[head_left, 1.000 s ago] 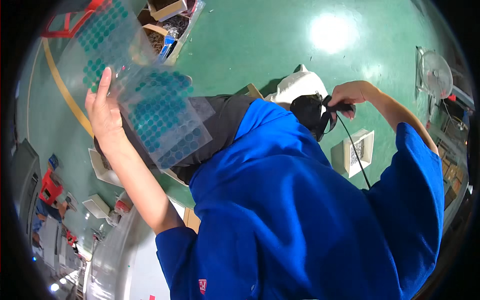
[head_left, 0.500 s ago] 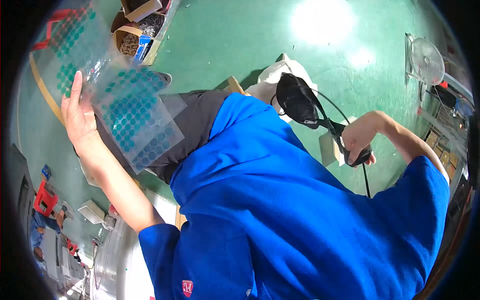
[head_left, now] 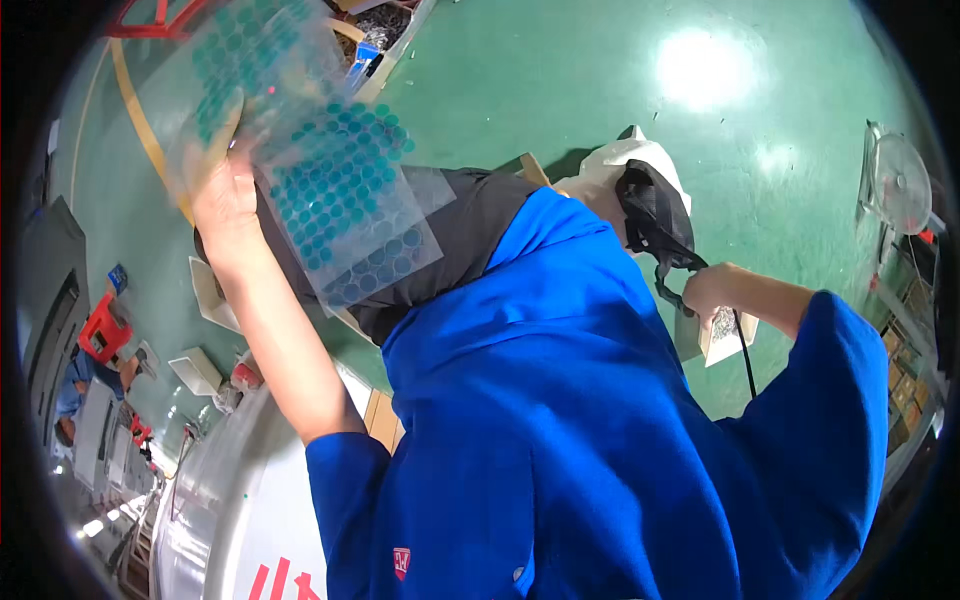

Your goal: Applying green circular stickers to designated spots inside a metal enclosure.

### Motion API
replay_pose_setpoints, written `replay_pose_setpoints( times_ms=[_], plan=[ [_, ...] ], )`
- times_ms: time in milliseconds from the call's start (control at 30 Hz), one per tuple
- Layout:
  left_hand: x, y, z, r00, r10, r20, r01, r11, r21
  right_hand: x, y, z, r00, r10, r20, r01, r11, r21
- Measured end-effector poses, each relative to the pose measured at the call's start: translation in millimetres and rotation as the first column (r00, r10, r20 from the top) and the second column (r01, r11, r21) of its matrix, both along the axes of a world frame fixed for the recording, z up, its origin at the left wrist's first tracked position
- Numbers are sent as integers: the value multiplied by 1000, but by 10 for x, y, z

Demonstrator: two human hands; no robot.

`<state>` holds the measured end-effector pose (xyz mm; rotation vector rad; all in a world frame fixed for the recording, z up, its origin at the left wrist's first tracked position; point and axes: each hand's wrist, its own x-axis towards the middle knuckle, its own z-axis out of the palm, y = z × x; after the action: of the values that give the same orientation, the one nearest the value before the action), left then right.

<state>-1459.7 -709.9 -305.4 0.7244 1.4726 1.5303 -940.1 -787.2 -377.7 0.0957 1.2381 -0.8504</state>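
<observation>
My left hand (head_left: 228, 200) is closed at the edge of a clear plastic sheet with rows of teal round discs (head_left: 250, 50). Its fingers show partly through the film. More such disc sheets (head_left: 340, 185) lie overlapped across my dark trousers (head_left: 465, 215), beside that hand. On the other side, my right hand (head_left: 712, 288) is closed around the black strap of a black fabric bag (head_left: 655, 210). The bag rests against a white sack (head_left: 632, 160). A thin black cord (head_left: 745, 350) hangs below the right hand.
Below the right hand stands a pale open box (head_left: 725, 345) with small pieces inside. A fan (head_left: 897, 183) is at the far right. Boxes with a blue packet (head_left: 365, 62) sit beyond the sheets. At left are a red stool (head_left: 105, 328), a white bin (head_left: 195, 370) and a seated person (head_left: 75, 390).
My right hand has moved closer to my body, with the strap still in it, and the bag hangs narrower. The view has shifted, so the sheets and left hand appear farther right.
</observation>
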Motion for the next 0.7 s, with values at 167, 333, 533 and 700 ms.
replay_pose_setpoints(
  times_ms=[167,333,533,700],
  plan=[
    [-18,11,-45,999,30,-25,-33,991,-133,-187,-325,-570,986,162,-45,-163,986,-19],
    [64,99,-27,998,39,-44,-43,995,-89,-323,-360,-802,984,156,-83,-156,988,8],
    [212,-60,168,980,178,84,-167,979,-119,-318,3,-1024,988,103,-118,-91,990,103],
    [242,155,12,983,-17,183,1,996,84,-334,263,-1246,997,-13,-71,28,976,216]
  ],
)
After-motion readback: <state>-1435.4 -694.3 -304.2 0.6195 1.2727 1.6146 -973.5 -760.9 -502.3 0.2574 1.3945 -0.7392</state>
